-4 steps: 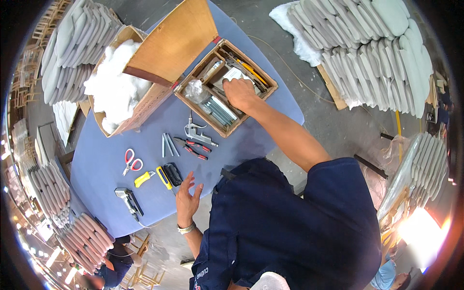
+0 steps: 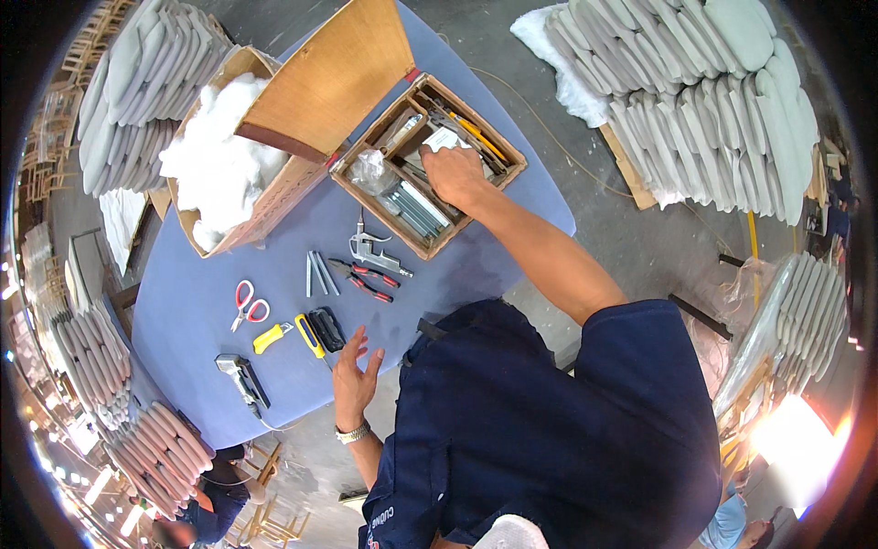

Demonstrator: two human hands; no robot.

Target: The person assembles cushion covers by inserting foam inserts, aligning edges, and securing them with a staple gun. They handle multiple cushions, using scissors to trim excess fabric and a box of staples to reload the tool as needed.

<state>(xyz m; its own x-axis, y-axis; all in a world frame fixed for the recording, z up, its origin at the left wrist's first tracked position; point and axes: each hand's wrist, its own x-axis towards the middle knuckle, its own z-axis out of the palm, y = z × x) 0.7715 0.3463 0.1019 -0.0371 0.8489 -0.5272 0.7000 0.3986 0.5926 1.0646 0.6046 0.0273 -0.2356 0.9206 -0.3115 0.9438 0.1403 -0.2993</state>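
My right hand (image 2: 453, 176) is down inside a wooden toolbox (image 2: 427, 253), over its middle compartment. Its fingers look curled and closed, but the tips and whatever they hold are hidden. Beside that hand lie several grey staple strips (image 2: 416, 215), a clear plastic bag (image 2: 370, 172) and a yellow pencil-like stick (image 2: 480, 137). My left hand (image 2: 353, 382) hovers at the table's near edge with fingers apart, holding nothing. Closest to it are a black case (image 2: 326, 328) and a yellow-handled tool (image 2: 309, 336). Red-handled pliers (image 2: 370, 284) and an air blow gun (image 2: 375, 254) lie below the toolbox.
On the blue table (image 2: 201, 339) are scissors (image 2: 247, 306), a yellow utility knife (image 2: 272, 339), a staple gun (image 2: 243, 382) with a hose, and loose staple strips (image 2: 320, 274). A carton of white stuffing (image 2: 224, 156) stands beside the raised lid (image 2: 329, 73). Cushion stacks (image 2: 704, 137) surround the table.
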